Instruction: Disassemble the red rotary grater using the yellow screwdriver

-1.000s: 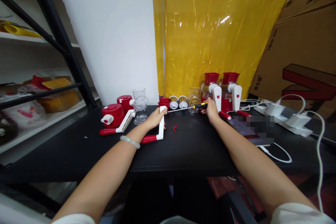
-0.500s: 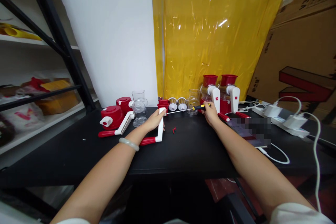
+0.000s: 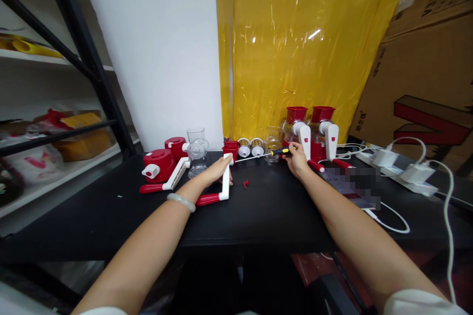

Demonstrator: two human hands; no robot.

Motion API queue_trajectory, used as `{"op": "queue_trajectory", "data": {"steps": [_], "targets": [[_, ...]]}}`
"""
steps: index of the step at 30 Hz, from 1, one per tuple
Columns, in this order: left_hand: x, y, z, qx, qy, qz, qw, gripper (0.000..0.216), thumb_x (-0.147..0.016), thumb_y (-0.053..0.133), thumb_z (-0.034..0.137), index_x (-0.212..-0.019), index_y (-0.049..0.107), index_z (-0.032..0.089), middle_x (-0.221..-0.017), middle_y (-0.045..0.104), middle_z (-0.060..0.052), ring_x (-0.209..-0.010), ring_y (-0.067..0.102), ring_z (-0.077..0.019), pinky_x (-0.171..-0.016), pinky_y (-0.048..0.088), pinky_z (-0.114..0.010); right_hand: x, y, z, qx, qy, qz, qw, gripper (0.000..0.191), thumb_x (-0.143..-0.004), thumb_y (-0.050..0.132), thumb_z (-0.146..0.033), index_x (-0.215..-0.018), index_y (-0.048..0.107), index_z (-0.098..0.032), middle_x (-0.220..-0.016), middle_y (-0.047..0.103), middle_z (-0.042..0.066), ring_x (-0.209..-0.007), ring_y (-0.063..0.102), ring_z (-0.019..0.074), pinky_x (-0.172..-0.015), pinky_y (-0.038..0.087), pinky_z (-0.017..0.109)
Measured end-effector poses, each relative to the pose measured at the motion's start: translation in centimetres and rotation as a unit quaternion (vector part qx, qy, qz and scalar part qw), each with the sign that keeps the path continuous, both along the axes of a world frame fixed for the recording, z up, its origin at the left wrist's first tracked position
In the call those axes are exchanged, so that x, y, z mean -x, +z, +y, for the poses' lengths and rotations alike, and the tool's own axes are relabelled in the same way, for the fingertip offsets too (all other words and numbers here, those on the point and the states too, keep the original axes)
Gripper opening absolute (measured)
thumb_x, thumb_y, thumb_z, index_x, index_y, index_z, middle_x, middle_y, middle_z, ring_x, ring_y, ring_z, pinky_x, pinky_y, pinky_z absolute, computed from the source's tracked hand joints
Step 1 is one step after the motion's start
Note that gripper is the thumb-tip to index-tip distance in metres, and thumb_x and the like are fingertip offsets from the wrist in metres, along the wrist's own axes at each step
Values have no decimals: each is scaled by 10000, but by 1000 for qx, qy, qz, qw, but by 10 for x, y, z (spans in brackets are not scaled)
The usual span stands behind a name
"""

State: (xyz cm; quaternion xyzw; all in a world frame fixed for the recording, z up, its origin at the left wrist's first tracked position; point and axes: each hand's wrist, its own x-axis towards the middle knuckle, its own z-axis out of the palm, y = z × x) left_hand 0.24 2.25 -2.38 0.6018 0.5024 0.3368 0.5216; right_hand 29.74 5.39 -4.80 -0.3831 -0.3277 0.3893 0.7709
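My left hand [image 3: 218,170] is closed round the upper end of a white crank handle [image 3: 225,184], whose red grip [image 3: 208,200] points left above the black table. In my right hand [image 3: 296,160] is a screwdriver [image 3: 280,151] with a black and yellow handle, lying nearly level. Its thin shaft reaches left to the top of the crank handle; whether the tip touches cannot be made out. Small red pieces [image 3: 246,184] lie on the table between my hands. Behind the crank stand a red square hopper [image 3: 230,147] and two drum-shaped grater cylinders [image 3: 250,147].
Red grinder bases [image 3: 158,165], another crank handle [image 3: 176,175] and a clear plastic housing [image 3: 197,150] stand at left. Two assembled red-and-white grinders [image 3: 323,133] stand back right, beside a tablet [image 3: 347,184] and a power strip [image 3: 414,182] with cables. A shelf rack borders the left.
The camera view has shifted very slightly. Both hands keep nearly the same positions on the crank handle and screwdriver, with the fingers of my right hand slightly moved on the screwdriver handle.
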Motion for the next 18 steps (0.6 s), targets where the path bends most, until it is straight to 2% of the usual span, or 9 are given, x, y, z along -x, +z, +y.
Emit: {"op": "queue_trajectory", "data": {"steps": [4,7,9,12,15,18], "targets": [[2,-1,-1,46,-3,9,999,547,-915,457,716,-1001,544,183,-535,631,-23,-482,656,-215,-509,518,-295,-1,1,0,-7,8,0,1000,366,-757,727,-344,-965,435,-274,-849,538,-60,-632,583,106,-530,503,232],[0,-1,-1,27,-9,20,999,501,-940,451,680,-1038,513,192,-531,626,-11,-473,654,-212,-489,506,-282,-3,2,1,8,-3,-10,1000,305,-793,700,-359,-949,454,-268,-821,555,-59,-608,586,112,-509,504,236],[-2,-2,-2,11,-10,28,1000,452,-965,447,637,-1087,474,203,-523,618,4,-461,647,-211,-476,499,-276,-6,2,1,24,-4,-45,999,257,-855,639,-454,-913,491,-251,-754,565,-48,-547,562,116,-467,480,237],[-4,-2,-1,-2,-2,12,1000,435,-977,454,610,-1139,442,206,-512,600,23,-448,633,-206,-491,512,-287,-12,-1,1,60,-18,-132,989,394,-891,553,-621,-818,509,-236,-583,517,-46,-437,488,120,-384,391,229],[-4,-3,2,-13,15,0,1000,501,-944,478,662,-1157,443,209,-513,590,31,-446,630,-208,-491,513,-291,-17,-5,2,88,-41,-184,978,428,-821,657,-629,-759,491,-240,-493,449,-73,-379,413,103,-341,302,212],[-3,-4,4,-17,21,-4,1000,543,-917,495,700,-1151,446,213,-509,587,31,-440,622,-207,-475,501,-287,-15,-7,4,94,-30,-161,982,401,-779,733,-559,-780,486,-243,-462,413,-102,-357,379,92,-341,291,201]]}}
